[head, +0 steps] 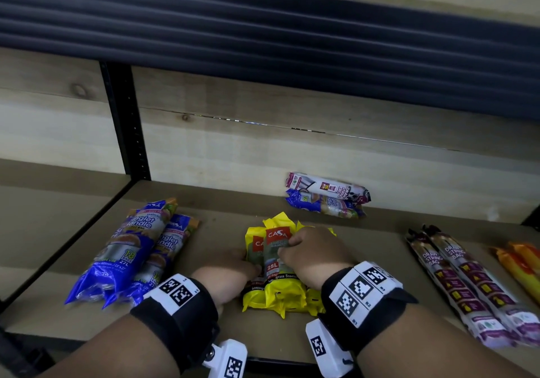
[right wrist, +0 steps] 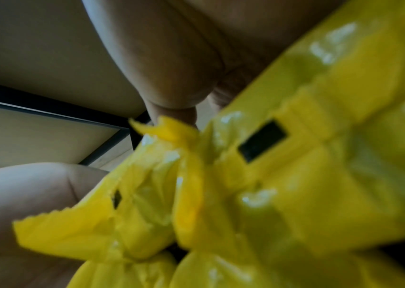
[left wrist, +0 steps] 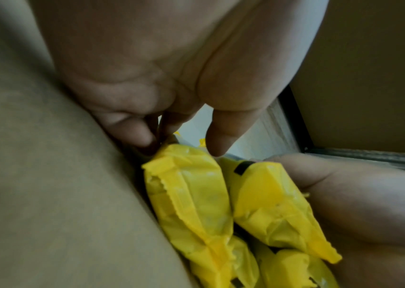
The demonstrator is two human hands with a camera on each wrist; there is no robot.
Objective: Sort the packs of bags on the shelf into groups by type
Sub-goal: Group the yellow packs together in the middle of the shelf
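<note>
Both hands are down on the wooden shelf at the cluster of yellow packs lying in the middle of it, near the front edge. The right hand lies over the top of the cluster with its fingers curled, pinching the wrapper of the uppermost yellow pack, the one with the red label. The left hand comes in from the left side; its fingertips touch the crimped end of a yellow pack against the shelf, the fingers bent, though I cannot tell whether they really have hold of it. Left of the hands lie two blue packs side by side, slightly overlapped. At the back, against the pale plank wall, a white drawstring pack sits on top of another blue pack. To the right, two long white and purple drawstring packs lie together at an angle, and just beyond them, at the picture's edge, some orange packs. A black upright post stands at the back left.
</note>
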